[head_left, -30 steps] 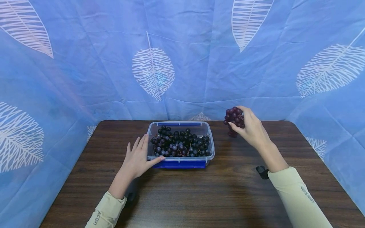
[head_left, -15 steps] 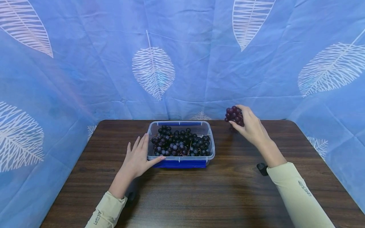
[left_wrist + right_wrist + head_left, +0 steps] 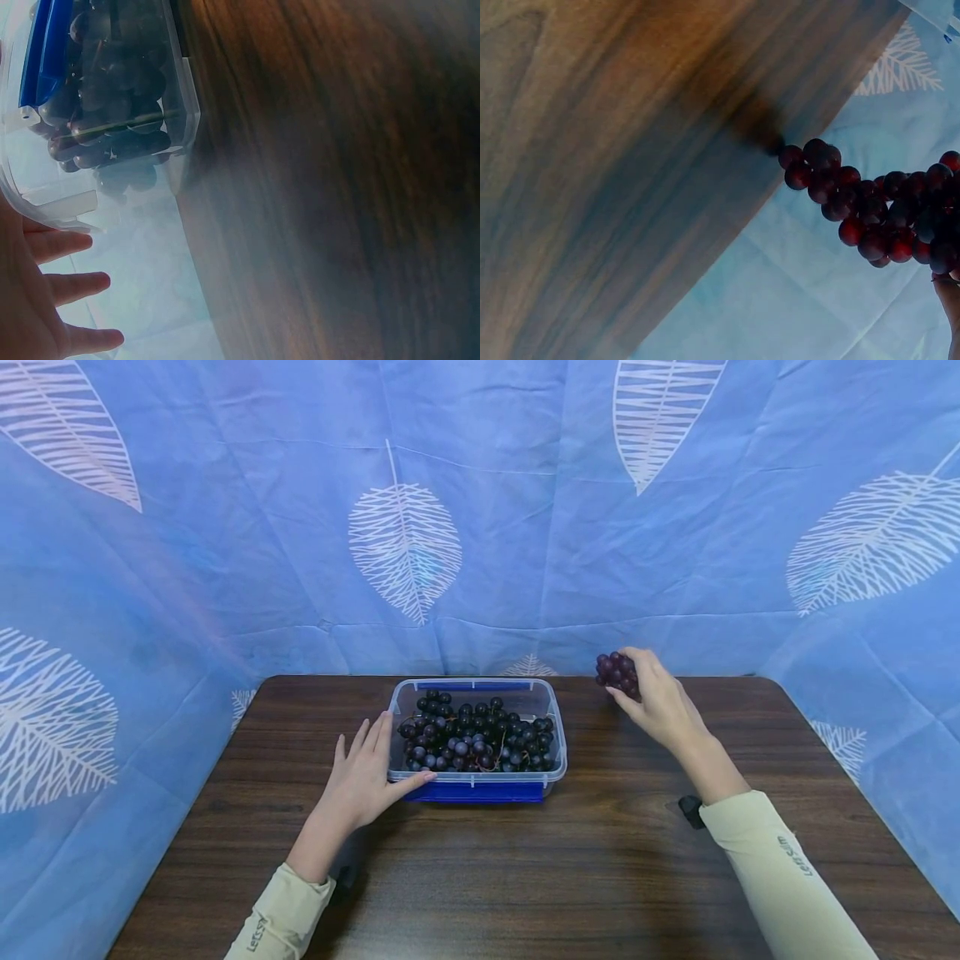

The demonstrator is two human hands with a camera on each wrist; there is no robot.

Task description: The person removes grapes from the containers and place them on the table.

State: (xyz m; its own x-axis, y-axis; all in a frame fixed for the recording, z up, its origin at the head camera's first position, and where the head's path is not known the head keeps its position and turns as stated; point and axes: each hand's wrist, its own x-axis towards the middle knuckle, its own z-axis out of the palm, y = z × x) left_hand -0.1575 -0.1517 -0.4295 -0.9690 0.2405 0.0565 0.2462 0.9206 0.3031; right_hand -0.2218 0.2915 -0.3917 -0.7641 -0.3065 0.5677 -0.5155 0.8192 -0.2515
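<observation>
My right hand (image 3: 663, 706) holds a bunch of dark red grapes (image 3: 618, 675) near the table's back edge, right of the box. In the right wrist view the bunch (image 3: 877, 210) is long, its narrow tip close to the wood over a dark shadow; one fingertip (image 3: 946, 300) shows at its thick end. My left hand (image 3: 360, 777) lies against the left front corner of a clear plastic box (image 3: 553, 752), fingers straight and spread along its side, thumb on the front rim. Black grapes (image 3: 468, 735) fill much of the open box. Spread fingers (image 3: 79, 289) show beside it in the left wrist view.
The brown wooden table (image 3: 480, 877) has rounded back corners. Blue cloth (image 3: 495, 527) with white leaf prints hangs behind it and on both sides. Blue clips (image 3: 472, 792) hang down along the front and back of the box.
My right hand has moved slightly lower with the grapes, and the bunch's tail, seen below the fingers a second ago, is now hidden in the head view. The left hand and box stay put.
</observation>
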